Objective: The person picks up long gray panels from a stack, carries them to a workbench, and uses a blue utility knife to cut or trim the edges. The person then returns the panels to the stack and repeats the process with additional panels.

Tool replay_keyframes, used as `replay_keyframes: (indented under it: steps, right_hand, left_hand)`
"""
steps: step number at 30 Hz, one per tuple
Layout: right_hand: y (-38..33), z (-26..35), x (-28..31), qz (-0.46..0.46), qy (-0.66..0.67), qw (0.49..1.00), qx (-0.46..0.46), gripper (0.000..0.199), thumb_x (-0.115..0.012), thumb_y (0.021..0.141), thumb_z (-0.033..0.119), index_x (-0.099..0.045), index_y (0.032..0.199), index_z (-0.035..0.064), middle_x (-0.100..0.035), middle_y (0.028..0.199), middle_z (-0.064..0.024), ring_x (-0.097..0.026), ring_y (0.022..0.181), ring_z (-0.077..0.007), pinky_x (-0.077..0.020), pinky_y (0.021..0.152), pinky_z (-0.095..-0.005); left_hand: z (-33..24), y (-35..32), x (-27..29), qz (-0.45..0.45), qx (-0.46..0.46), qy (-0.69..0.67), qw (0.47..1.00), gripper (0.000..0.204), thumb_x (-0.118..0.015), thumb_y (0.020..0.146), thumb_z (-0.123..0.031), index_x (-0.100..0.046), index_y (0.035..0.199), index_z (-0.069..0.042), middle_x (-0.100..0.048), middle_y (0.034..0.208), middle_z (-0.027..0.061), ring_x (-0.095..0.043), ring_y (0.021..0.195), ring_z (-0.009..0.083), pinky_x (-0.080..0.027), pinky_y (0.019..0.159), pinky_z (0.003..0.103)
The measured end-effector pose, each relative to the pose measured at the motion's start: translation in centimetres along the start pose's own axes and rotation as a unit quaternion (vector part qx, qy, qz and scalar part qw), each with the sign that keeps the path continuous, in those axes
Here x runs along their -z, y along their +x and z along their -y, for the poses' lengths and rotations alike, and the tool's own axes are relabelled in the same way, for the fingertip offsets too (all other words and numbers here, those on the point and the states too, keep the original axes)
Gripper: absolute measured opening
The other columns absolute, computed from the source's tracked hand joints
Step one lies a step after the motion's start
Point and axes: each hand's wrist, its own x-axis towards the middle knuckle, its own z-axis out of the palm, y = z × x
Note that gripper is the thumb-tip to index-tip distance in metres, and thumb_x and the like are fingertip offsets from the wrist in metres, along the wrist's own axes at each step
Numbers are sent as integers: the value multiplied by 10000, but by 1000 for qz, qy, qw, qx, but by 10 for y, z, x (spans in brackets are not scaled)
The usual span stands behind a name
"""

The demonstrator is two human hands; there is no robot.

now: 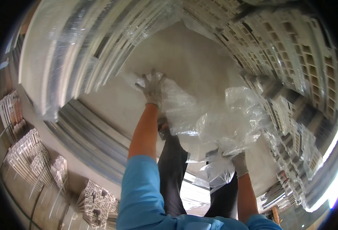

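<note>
Clear crumpled plastic film (222, 124) spreads in front of my legs, low over the grey-brown floor. My left hand (153, 89), in a pale glove, reaches forward with its fingers spread wide. It is over the film's left end, and whether it presses on the film I cannot tell. Beside my right leg, my right hand (239, 164), also gloved, is closed around a bunched edge of the film. Its fingertips are partly hidden by the plastic. The film drapes from there across my dark trousers (172, 168).
A tall stack of long profiles wrapped in film (81, 46) rises at the left. Another wrapped stack, with hollow profile ends (291, 50), stands at the right. Long grey bars (94, 132) lie at the lower left, and profile bundles (29, 157) sit beyond them.
</note>
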Motion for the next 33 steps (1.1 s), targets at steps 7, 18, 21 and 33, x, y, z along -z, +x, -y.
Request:
replay_keyframes:
  steps: [7,18,21,33]
  right_hand:
    - [16,1,-12,-102,84,968,-216,565,-795,671,-11,-603,1202,-9,-679,1134,-106,-660,959,-189,-553,844,-362]
    - [9,94,7,-43,186,971,-146,641,-810,670,-41,-545,1253,-43,-663,1206,-139,-671,1055,-238,-574,912,-397]
    - [-3,114,1,-74,215,965,-128,570,-777,697,-81,-576,1228,-34,-690,1164,-131,-687,1039,-242,-587,911,-397]
    - [-26,105,-15,-51,298,952,-50,396,-799,731,82,-614,1066,-21,-719,1109,-131,-689,961,-215,-538,890,-339]
  left_hand:
    - [-26,-17,-107,254,54,-353,899,266,-595,901,-193,-630,1156,-123,-608,1300,106,-568,1226,298,-489,935,463]
    - [68,-1,347,-530,-103,96,836,245,-681,795,-187,-689,1039,-181,-536,1337,56,-507,1227,326,-435,920,581]
    - [77,29,394,-434,-13,165,886,289,-667,835,-194,-689,1123,-191,-493,1431,35,-464,1300,346,-392,990,639]
    - [5,-145,242,-20,-161,-315,935,281,-658,819,-127,-645,1056,23,-670,981,219,-638,938,426,-517,887,495]
